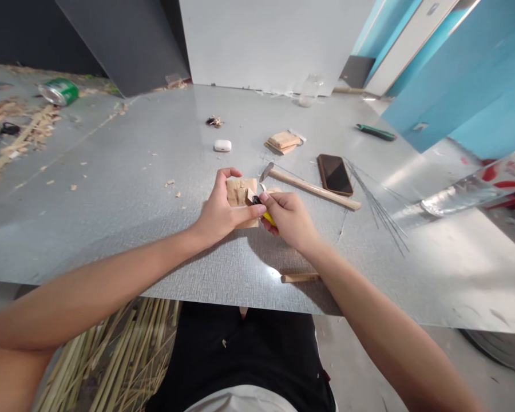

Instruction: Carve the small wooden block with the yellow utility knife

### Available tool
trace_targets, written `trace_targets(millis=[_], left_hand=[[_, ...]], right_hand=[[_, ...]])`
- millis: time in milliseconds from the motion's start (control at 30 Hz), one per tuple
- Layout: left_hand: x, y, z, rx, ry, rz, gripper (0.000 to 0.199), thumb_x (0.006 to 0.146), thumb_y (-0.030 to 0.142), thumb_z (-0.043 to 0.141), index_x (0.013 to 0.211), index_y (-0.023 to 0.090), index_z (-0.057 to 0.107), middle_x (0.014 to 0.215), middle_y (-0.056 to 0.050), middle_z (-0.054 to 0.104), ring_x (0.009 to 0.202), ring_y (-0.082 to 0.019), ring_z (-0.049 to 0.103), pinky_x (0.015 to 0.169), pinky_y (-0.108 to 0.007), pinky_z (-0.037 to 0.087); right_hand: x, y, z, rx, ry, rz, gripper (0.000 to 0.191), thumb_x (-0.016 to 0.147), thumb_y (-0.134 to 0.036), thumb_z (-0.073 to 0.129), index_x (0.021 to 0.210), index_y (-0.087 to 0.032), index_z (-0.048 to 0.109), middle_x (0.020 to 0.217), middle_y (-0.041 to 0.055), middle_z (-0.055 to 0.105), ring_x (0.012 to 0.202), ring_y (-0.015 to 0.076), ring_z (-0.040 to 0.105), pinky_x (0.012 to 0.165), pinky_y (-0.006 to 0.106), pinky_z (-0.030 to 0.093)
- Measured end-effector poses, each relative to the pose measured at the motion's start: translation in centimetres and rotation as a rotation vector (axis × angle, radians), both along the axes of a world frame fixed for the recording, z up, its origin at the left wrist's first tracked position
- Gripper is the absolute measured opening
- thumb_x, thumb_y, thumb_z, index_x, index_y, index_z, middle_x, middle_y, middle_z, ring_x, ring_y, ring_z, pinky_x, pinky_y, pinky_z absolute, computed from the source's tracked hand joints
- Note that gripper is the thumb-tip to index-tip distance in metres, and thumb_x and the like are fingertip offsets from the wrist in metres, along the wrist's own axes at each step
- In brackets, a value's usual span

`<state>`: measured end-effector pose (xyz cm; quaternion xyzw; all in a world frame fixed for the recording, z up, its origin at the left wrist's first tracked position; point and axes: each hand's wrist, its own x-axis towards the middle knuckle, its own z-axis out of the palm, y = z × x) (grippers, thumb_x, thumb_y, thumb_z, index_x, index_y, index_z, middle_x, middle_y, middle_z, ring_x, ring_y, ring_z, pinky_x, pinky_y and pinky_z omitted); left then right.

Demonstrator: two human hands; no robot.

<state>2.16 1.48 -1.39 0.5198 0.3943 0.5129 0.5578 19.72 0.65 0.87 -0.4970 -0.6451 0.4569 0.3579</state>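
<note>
A flat tan wooden block [237, 193] lies near the middle of the grey table, held by my left hand [221, 212], its fingers around the left side and its thumb stretched across toward the tool. My right hand [286, 214] is closed on a yellow and black utility knife [268, 217], whose tip end is at the block. The blade itself is hard to make out. Just beyond my right hand lies a hammer [311, 187] with a wooden handle.
Beyond the hands are a phone [335, 174], thin wires [375, 203], a green cutter [375, 133], stacked wood pieces [283, 141] and a white case [222, 146]. A wooden stick [299, 277] lies near the front edge. A green can [59, 91] stands out at far left.
</note>
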Motion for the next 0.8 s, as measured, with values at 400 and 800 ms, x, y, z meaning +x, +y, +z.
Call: trace_targets(millis=[400, 800], left_hand=[[0.0, -0.6, 0.3, 0.1, -0.001, -0.054, 0.071, 0.066, 0.03, 0.103, 0.112, 0.029, 0.048, 0.085, 0.004, 0.068, 0.07, -0.016, 0.069, 0.062, -0.029, 0.057], [-0.1, -0.8, 0.4, 0.154, 0.044, -0.017, 0.074, 0.064, 0.034, 0.106, 0.111, 0.029, 0.049, 0.088, 0.003, 0.069, 0.073, -0.017, 0.069, 0.063, -0.03, 0.058]], right_hand=[[0.7, -0.2, 0.6, -0.076, 0.031, 0.122, 0.059, 0.108, -0.057, 0.061, 0.062, -0.022, 0.048, 0.049, -0.0036, 0.047, 0.041, 0.0076, 0.039, 0.043, 0.025, 0.027], [1.2, -0.2, 1.1, -0.084, 0.016, 0.17, 0.063, 0.105, -0.065, 0.062, 0.061, -0.023, 0.048, 0.05, -0.0031, 0.047, 0.042, 0.0082, 0.039, 0.042, 0.026, 0.027]])
